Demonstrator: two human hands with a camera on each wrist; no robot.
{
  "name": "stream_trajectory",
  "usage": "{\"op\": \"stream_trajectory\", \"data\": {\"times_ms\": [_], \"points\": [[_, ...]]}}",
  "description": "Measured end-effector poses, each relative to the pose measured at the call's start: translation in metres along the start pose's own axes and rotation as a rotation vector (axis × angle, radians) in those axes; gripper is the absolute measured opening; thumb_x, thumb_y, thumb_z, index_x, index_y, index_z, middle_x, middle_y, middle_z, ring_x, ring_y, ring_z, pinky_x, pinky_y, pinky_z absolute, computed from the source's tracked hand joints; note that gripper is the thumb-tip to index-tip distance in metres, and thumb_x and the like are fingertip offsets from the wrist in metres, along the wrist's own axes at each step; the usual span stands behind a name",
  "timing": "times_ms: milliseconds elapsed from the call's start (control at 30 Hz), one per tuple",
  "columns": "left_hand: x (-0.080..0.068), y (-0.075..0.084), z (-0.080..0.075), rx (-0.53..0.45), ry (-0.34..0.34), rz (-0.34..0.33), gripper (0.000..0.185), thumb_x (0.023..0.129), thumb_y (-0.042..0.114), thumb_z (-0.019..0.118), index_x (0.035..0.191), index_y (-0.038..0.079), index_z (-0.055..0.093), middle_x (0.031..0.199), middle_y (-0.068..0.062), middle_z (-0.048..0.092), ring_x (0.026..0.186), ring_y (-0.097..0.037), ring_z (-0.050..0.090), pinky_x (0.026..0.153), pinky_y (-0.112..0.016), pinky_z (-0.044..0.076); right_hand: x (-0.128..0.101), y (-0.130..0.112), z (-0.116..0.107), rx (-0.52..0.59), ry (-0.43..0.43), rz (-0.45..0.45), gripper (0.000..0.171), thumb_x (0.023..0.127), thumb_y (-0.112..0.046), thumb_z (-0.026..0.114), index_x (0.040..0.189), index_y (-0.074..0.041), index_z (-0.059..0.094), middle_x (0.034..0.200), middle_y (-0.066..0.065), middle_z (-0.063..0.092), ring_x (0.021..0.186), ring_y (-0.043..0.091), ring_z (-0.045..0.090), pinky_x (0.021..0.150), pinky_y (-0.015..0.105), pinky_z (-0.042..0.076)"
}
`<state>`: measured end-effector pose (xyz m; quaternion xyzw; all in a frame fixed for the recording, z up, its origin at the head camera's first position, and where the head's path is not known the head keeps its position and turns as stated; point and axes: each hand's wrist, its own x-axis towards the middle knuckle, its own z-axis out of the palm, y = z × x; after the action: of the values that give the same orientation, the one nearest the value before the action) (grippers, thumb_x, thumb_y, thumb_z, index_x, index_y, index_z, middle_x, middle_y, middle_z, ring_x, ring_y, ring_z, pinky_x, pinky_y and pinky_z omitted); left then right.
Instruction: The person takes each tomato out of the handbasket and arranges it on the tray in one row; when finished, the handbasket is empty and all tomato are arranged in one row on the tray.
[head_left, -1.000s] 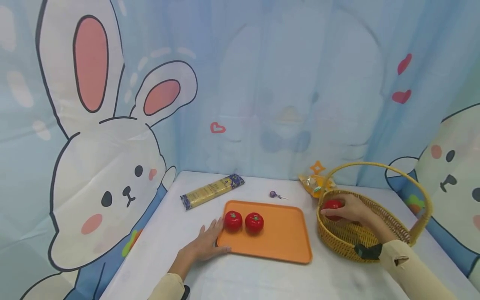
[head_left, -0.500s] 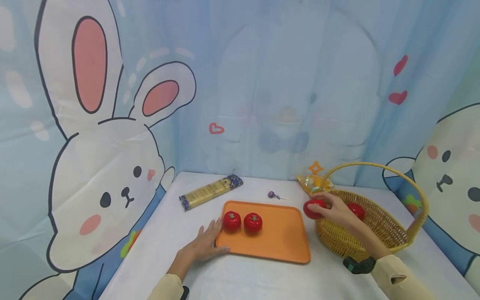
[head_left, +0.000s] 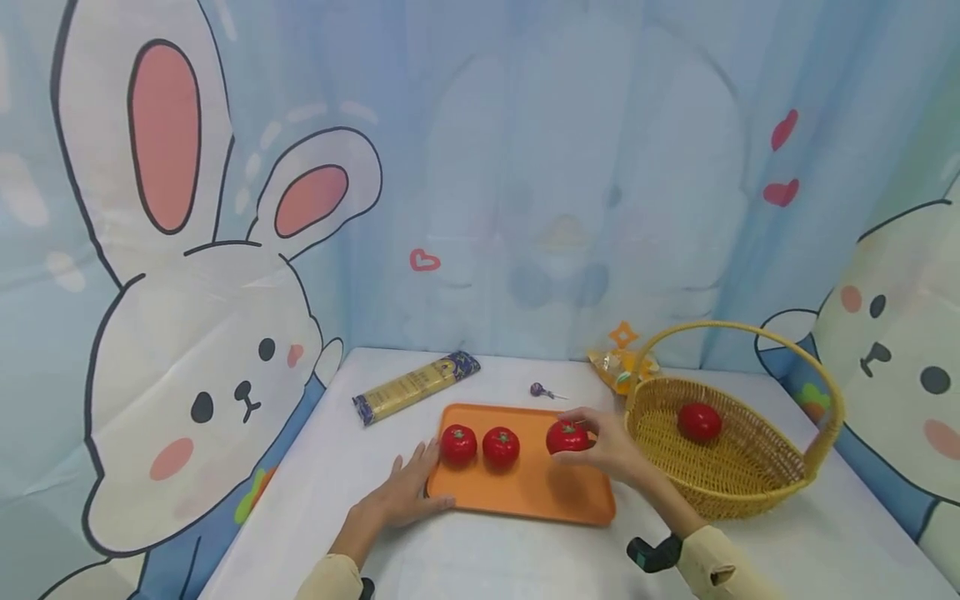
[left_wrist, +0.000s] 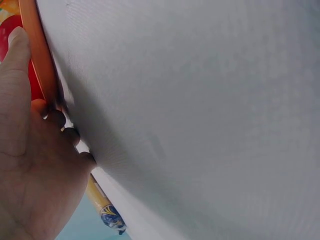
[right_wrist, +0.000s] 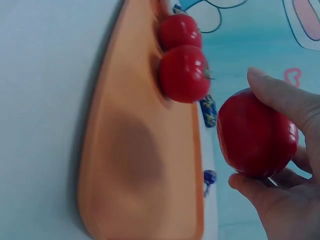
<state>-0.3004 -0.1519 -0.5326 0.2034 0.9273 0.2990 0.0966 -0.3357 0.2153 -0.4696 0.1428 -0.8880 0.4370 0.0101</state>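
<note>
Holding a red tomato pinched in its fingertips, the right hand now hovers above the orange tray; a second ago it was inside the wicker basket to its right. One tomato in the basket remains, and two tomatoes sit to the hand's left. The left hand lies flat, fingers straight, steadying the tray's left edge.

Bright, even, diffuse light; soft shadows under tray (darkest in right wrist view); wrist views soft-focused close up; head view edges bowed.
</note>
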Motion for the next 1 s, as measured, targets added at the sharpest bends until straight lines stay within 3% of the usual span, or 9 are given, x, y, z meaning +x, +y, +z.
{"op": "stream_trajectory", "data": {"times_ms": [233, 467, 600, 1000], "points": [[0.001, -0.003, 0.002, -0.004, 0.002, -0.006, 0.100, 0.093, 0.058, 0.064, 0.163, 0.010, 0.013, 0.170, -0.010, 0.013, 0.156, -0.035, 0.006, 0.122, -0.061, -0.001, 0.005, 0.008, 0.030, 0.014, 0.063, 0.033, 0.067, 0.071, -0.019, 0.095, 0.130, -0.010, 0.066, 0.129, 0.010, 0.065, 0.119, 0.035, 0.060, 0.095, 0.052, 0.055], [0.000, -0.002, 0.002, -0.005, 0.001, -0.001, 0.102, 0.092, 0.062, 0.063, 0.163, 0.010, 0.012, 0.170, -0.010, 0.012, 0.155, -0.036, 0.005, 0.122, -0.062, -0.003, 0.010, 0.020, 0.049, 0.065, 0.066, 0.028, 0.066, 0.071, -0.009, 0.093, 0.131, -0.006, 0.066, 0.129, 0.010, 0.066, 0.121, 0.034, 0.059, 0.103, 0.056, 0.049], [0.001, -0.003, 0.003, -0.007, 0.006, 0.003, 0.102, 0.092, 0.062, 0.063, 0.163, 0.010, 0.013, 0.170, -0.011, 0.013, 0.155, -0.037, 0.005, 0.122, -0.063, -0.003, 0.011, 0.024, 0.056, 0.053, 0.082, 0.011, 0.067, 0.069, -0.007, 0.093, 0.131, -0.003, 0.066, 0.129, 0.012, 0.067, 0.120, 0.035, 0.060, 0.102, 0.057, 0.049], [0.001, 0.001, 0.001, 0.000, 0.003, -0.010, 0.100, 0.093, 0.058, 0.065, 0.163, 0.009, 0.014, 0.169, -0.011, 0.013, 0.155, -0.037, 0.006, 0.122, -0.063, -0.002, 0.016, 0.020, 0.064, 0.036, 0.091, 0.093, 0.071, 0.071, -0.006, 0.092, 0.135, -0.007, 0.063, 0.133, 0.012, 0.064, 0.124, 0.035, 0.057, 0.104, 0.054, 0.049]]}}
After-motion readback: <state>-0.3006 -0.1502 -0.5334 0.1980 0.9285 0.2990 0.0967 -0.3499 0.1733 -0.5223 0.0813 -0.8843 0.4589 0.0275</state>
